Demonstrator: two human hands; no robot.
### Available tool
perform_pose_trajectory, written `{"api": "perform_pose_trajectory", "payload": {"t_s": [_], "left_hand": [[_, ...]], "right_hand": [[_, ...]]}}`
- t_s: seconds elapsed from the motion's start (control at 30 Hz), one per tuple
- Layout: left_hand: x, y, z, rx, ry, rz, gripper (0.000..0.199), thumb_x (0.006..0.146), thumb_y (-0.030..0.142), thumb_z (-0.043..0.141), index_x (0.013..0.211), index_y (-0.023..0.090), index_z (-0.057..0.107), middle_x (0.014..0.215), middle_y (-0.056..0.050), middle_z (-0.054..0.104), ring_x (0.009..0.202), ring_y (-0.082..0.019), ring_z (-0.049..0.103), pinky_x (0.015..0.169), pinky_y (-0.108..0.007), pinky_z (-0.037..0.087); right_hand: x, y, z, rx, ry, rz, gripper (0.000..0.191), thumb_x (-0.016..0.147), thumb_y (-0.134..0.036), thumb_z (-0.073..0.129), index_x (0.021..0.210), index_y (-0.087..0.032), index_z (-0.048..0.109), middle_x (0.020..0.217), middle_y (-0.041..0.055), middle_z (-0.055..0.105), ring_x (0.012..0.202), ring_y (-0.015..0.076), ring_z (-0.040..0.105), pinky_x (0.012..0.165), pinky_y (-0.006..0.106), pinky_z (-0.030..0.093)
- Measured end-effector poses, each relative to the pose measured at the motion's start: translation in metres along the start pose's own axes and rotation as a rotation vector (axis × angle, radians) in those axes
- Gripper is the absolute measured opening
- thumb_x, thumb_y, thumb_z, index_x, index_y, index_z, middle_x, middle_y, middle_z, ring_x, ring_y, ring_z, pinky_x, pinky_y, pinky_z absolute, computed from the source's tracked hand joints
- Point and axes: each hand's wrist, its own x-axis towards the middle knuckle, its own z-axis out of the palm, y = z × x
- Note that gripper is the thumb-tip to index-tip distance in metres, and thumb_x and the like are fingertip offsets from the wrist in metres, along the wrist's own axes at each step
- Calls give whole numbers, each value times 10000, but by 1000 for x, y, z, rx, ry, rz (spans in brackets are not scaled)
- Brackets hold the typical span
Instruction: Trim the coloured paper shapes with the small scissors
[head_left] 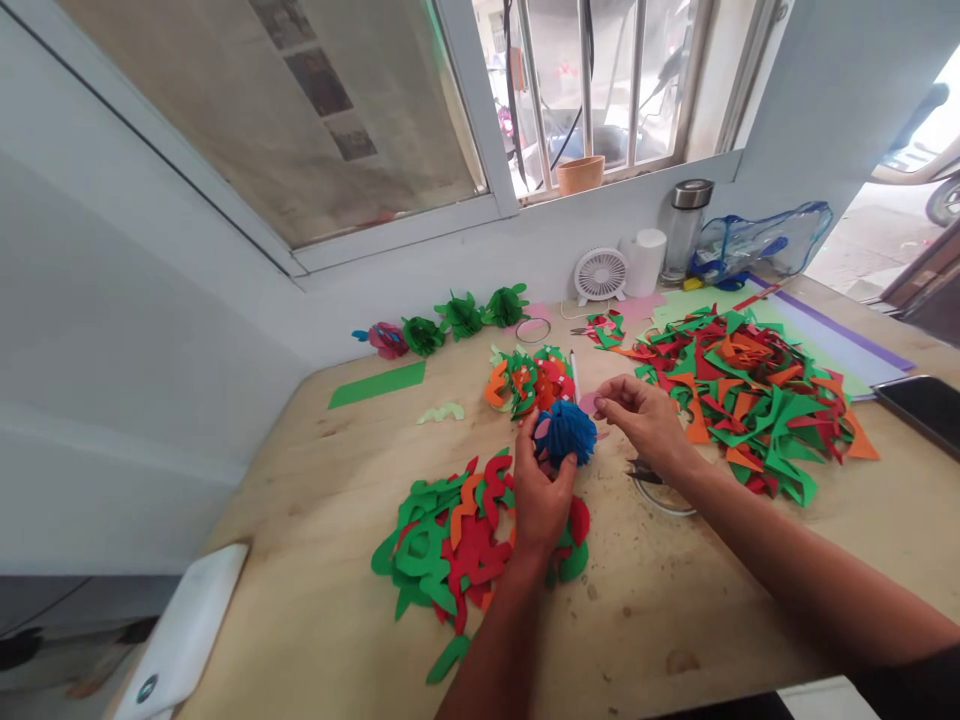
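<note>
My left hand (546,490) is wrapped around a blue pleated paper ball (568,434), with a pink paper spot on its left side. Just right of the ball, my right hand (637,415) has thumb and forefinger pinched on a small round pink paper piece (589,403). Behind the ball lies a small heap of orange, green and red cutouts (529,378), with a white pen (574,375) beside it. Green and red wavy foam-like cutouts (442,545) spread to the left of my left forearm. Dark-tipped scissors (645,474) lie below my right hand, partly hidden.
A large pile of scraps (757,390) covers the right side. Finished-looking green paper figures (461,315) line the wall, near a green strip (377,385). At the back stand a small fan (601,274), a white cylinder (646,260) and a glass bottle (684,235). A phone (926,408) lies far right.
</note>
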Motion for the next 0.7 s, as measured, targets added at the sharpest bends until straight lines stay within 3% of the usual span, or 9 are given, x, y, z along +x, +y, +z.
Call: {"api": "perform_pose_trajectory", "payload": {"t_s": [0.17,0.33,0.57,0.7], "left_hand": [[0,-4,0,17,11,5,627,740,149,605,1323,238,391,1293,-107,528,1063,-202,600,906,-349,498],[1,-7,-1,34,15,8,616,741,155,608,1317,232,403,1283,-114,533,1071,-214,596,902,-361,500],[1,-3,-1,35,5,12,635,746,157,600,1336,233,377,1296,-111,524,1038,-195,609,892,-343,504],[1,-3,-1,37,7,21,604,744,157,606,1308,229,401,1258,-107,546,1025,-191,612,889,-342,503]], "right_hand": [[-3,9,0,-20,-21,-46,130,742,-308,608,804,-200,568,663,-3,630,603,136,580,548,260,467],[-10,9,1,-251,-72,-150,186,806,-256,542,974,-215,611,729,2,656,665,142,590,614,266,447],[-13,12,-1,-597,-63,-389,120,861,-202,505,868,-194,624,806,35,670,724,159,589,692,280,426],[-13,13,-2,-843,-33,-552,196,907,-216,459,808,-178,624,780,64,646,753,182,562,702,299,397]]}}
